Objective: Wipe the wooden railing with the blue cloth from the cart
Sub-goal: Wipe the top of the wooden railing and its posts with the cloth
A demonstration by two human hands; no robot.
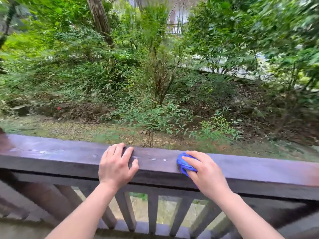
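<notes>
On railing [60, 152]: right hand [205, 171] grip holds blue cloth [185, 164]; left hand [117, 164] grip wide, flat.

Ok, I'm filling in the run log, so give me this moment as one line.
right hand: presses blue cloth on wooden railing | left hand: bare, resting on rail | cart: not in view

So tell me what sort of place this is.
Likely a raised wooden porch or deck edging a wooded garden: a dark wooden railing with balusters below it, and trees and undergrowth just beyond.
</notes>
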